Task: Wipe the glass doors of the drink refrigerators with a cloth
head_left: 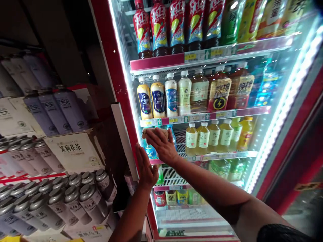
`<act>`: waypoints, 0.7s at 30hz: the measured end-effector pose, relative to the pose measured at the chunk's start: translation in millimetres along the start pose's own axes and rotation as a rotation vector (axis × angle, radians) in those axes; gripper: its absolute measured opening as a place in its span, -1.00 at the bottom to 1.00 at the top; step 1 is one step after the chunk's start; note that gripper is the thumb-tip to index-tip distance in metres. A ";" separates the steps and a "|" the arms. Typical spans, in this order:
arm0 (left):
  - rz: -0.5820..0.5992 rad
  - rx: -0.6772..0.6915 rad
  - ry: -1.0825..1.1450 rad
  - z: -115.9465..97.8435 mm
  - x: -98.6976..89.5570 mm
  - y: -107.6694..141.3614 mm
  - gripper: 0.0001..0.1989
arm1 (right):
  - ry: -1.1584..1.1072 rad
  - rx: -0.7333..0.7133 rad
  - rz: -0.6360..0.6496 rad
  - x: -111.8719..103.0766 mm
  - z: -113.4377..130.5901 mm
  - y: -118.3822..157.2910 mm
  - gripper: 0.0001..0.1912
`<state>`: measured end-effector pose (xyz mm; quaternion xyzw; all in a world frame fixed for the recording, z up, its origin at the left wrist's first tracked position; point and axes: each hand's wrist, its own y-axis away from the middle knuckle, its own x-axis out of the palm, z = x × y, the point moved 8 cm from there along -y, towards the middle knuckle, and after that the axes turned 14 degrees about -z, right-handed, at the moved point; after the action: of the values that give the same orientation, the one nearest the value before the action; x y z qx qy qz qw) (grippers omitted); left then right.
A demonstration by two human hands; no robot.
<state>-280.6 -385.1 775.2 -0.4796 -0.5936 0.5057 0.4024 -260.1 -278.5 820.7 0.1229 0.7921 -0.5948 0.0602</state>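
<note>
My left hand [147, 169] is held at the left edge of a lit drinks cooler [126, 67], fingers stretched upward and thumb apart. Just above and to its right, my right hand [163, 144] reaches across with fingers extended toward that same edge. Neither hand holds anything. A reflection by the right fingertips suggests a glass door in front of the shelves; whether the fingers press on it I cannot tell. Behind the right hand, blue bottles [150, 152] are partly hidden. Pale tea bottles [191, 137] stand farther right on that shelf.
Above are milk tea bottles [158, 97] and red-labelled tea bottles [158, 30]. To the left, several silver-capped bottles [88, 198] stand near a jasmine tea carton [75, 151] and purple bottles [64, 109]. A white vertical strip [123, 134] runs along the cooler's left side.
</note>
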 end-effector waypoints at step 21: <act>0.061 -0.147 -0.428 34.9 45.3 -2.4 -0.18 | 0.167 0.272 -0.174 -64.6 -107.2 79.8 -0.16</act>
<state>-324.3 -348.5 771.5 -0.4072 -0.6858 0.5632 0.2159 -171.2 -163.0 792.8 0.1099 0.7142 -0.6873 -0.0744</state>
